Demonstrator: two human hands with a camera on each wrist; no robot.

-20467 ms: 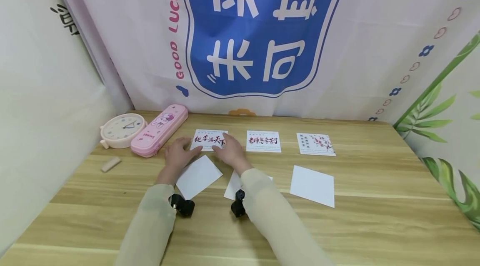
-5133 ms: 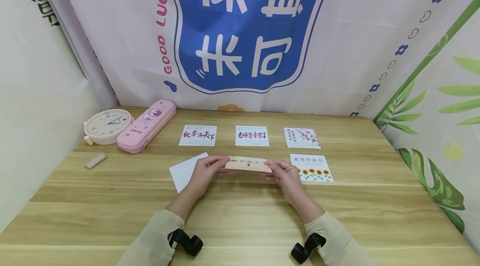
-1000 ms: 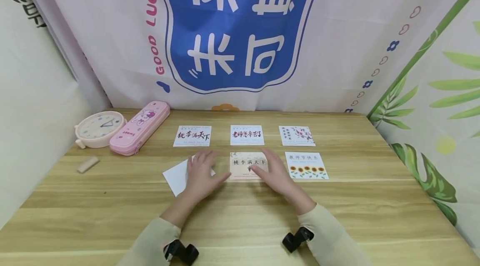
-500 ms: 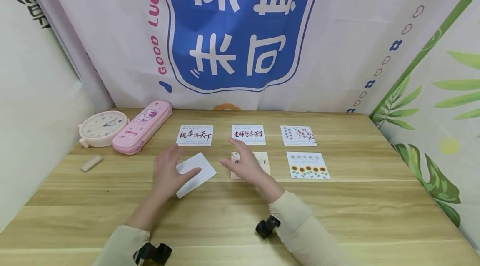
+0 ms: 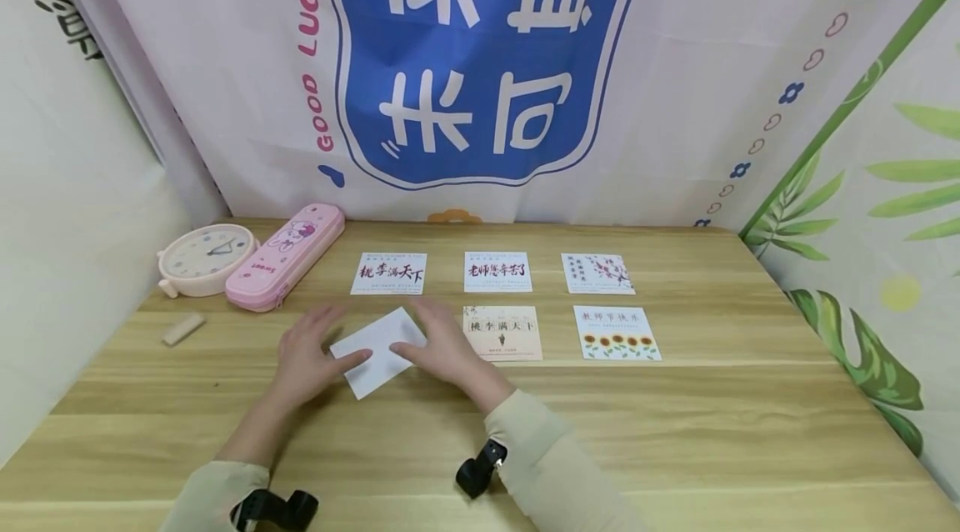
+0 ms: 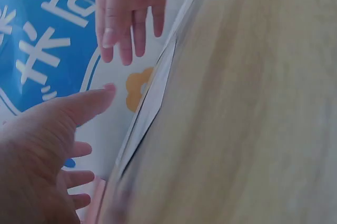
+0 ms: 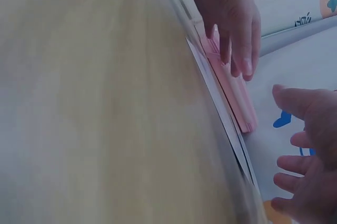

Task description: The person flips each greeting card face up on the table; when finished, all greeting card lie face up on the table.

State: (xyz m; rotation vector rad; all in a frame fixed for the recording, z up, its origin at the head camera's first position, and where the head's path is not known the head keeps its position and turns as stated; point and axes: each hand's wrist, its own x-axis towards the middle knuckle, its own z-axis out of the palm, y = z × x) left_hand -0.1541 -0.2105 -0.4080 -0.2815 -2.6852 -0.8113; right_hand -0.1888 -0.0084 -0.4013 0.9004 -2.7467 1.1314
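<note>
A blank white card (image 5: 378, 353) lies askew on the wooden table, at the left of the front row. My left hand (image 5: 309, 355) hovers by its left side, thumb stretched over the card. On the other side is my right hand (image 5: 448, 342), its thumb over the card's right part. In both wrist views the fingers of the left hand (image 6: 42, 145) and the right hand (image 7: 316, 145) are spread, with nothing between them. Right of these hands lie a beige printed card (image 5: 517, 340) and a sunflower card (image 5: 617, 333), both face up.
Behind them is a row of three printed cards: a left one (image 5: 388, 273), a middle one (image 5: 497, 272) and a blossom one (image 5: 597, 274). A pink pencil case (image 5: 285, 257), a round clock (image 5: 207, 259) and a small wooden piece (image 5: 183, 329) sit at left. A printed cloth (image 5: 690, 98) hangs behind.
Earlier both hands held up the beige card; it then lay face up in the front row. Since then both hands have moved left, the right one off the beige card, to the blank card.
</note>
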